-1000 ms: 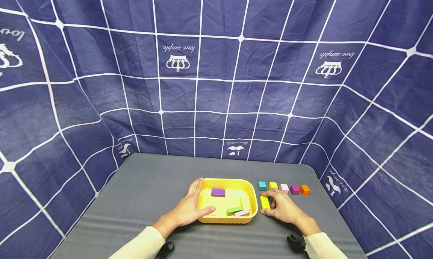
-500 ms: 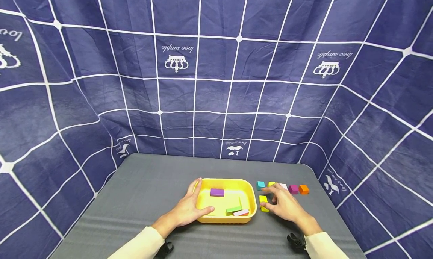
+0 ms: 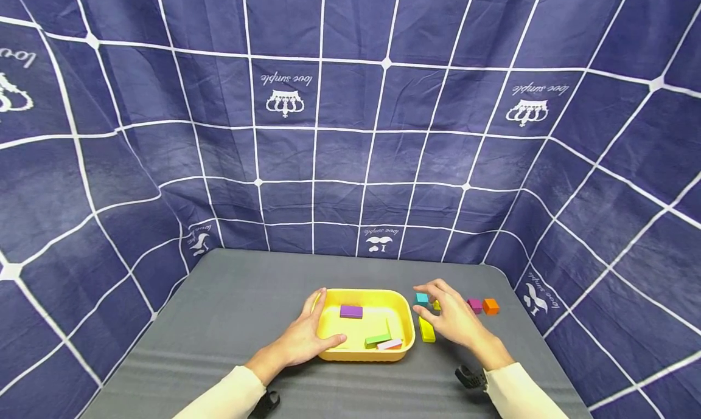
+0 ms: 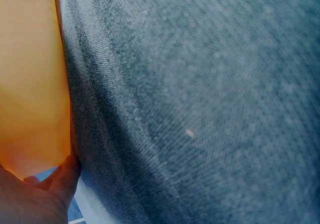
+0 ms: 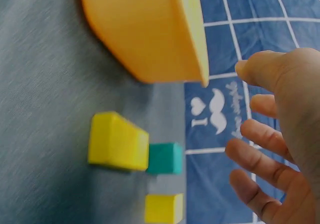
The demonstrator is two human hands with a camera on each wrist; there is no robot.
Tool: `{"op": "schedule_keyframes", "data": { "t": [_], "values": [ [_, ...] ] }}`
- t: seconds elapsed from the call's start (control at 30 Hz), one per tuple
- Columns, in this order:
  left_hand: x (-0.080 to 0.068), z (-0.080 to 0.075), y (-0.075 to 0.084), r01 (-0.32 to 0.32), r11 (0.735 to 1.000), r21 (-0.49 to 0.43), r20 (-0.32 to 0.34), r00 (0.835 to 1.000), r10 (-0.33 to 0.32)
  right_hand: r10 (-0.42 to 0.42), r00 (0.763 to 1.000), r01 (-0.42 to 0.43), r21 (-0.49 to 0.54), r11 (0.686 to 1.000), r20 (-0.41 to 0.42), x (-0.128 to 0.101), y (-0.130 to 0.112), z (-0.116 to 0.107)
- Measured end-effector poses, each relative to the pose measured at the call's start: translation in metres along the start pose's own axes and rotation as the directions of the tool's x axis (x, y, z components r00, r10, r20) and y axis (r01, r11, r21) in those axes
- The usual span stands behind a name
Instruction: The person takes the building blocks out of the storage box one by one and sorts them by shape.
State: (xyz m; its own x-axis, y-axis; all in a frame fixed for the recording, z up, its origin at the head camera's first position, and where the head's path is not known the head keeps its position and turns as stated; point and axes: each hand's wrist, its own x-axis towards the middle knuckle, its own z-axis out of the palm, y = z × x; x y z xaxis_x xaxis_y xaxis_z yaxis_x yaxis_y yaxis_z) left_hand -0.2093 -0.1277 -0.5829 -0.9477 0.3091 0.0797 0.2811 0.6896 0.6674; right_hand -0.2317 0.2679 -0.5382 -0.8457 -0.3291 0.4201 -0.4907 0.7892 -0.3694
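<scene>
My left hand (image 3: 301, 343) grips the left end of a yellow plastic tray (image 3: 364, 356), its thumb over the rim. Inside the tray lie a purple block (image 3: 351, 311), a green block (image 3: 376, 341) and a pinkish-white block (image 3: 390, 344). To the right, my right hand (image 3: 454, 315) is raised above the table with fingers spread and holds nothing. Below its thumb lies a yellow rectangular block (image 3: 427, 332), beside the tray. A teal cube (image 3: 421, 299) and a yellow cube (image 5: 162, 208) are near its fingertips. A pale pink cube is hidden behind this hand.
A magenta cube (image 3: 474, 306) and an orange cube (image 3: 490, 306) stand farther right in the row. Grey cloth (image 3: 241, 303) covers the table. A blue checked curtain (image 3: 350, 151) encloses the back and sides.
My right hand lets go of the yellow rectangular block and lifts up and away from it toward the cubes. The block stays beside the tray. My left hand keeps its place.
</scene>
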Motion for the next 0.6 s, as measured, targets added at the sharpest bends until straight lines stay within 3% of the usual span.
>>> {"op": "schedule_keyframes", "data": {
  "t": [0.3, 0.6],
  "values": [
    [0.0, 0.0, 0.0, 0.002, 1.0, -0.006, -0.005, 1.0, -0.002, -0.036, 0.995, 0.038, -0.022, 0.999, 0.092, 0.025, -0.026, -0.003],
    [-0.001, -0.001, -0.001, 0.011, 1.0, -0.009, 0.004, 1.0, -0.011, -0.101, 0.971, 0.109, -0.027, 0.994, 0.219, 0.046, -0.049, 0.003]
  ]
}}
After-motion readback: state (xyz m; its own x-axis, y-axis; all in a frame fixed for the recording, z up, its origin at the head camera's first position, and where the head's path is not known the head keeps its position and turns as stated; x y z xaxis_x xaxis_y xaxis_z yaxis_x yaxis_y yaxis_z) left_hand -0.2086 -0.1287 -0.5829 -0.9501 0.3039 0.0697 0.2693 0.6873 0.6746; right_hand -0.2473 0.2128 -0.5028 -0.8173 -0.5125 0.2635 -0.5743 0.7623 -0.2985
